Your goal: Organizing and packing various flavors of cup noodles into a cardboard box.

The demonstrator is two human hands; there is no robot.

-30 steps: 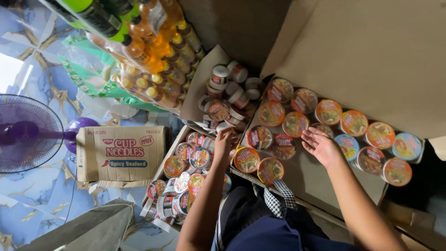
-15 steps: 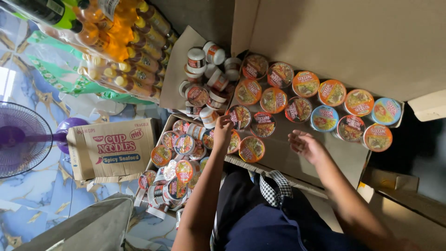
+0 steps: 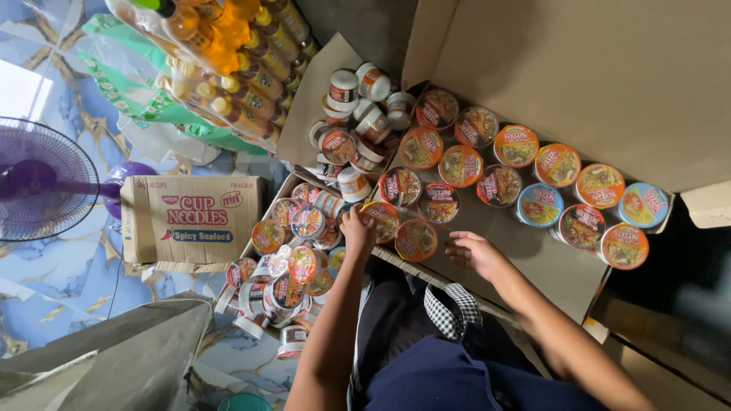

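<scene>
Sorting noodle cups
My left hand (image 3: pixel 356 228) grips an upright noodle cup (image 3: pixel 382 219), lid up; right hand (image 3: pixel 474 253) lies open, empty, beside it.

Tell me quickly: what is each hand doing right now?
Left hand: closed on a noodle cup at the box edge.
Right hand: open, holding nothing, resting on the cardboard flap.
</scene>
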